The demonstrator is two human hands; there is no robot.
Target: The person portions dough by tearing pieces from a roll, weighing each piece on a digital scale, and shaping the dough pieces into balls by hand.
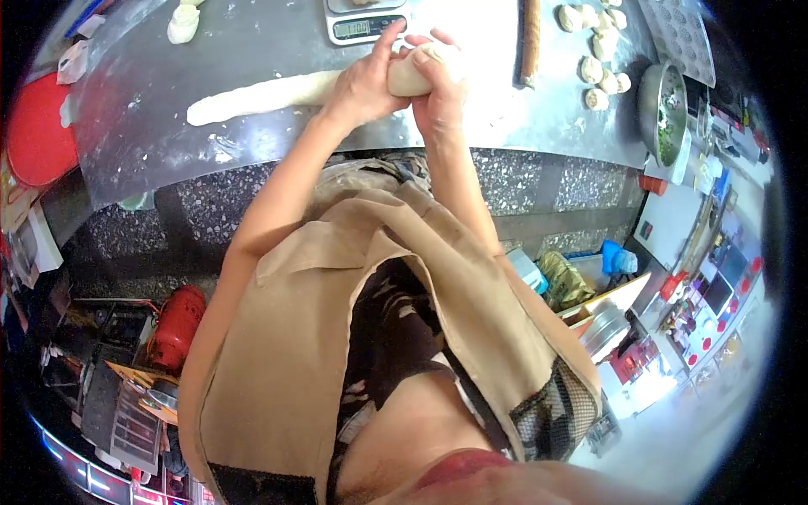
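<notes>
Just nearer than the white digital scale (364, 23), right of its middle: pale, rounded dough lump (412, 76) between both hands. Right hand (442, 97) curled round it, thumb on top; left hand (366, 88) against its side, a finger stretched out, closure unclear. Small pale dough pieces (608, 80), well right of scale, look already portioned; long floury dough roll (261, 97), left and nearer, seems undivided; any join to lump hidden. Bare grey metal table (168, 151) left of scale and right, up to brown wooden rolling pin (530, 42). Near edge crosses under forearms.
</notes>
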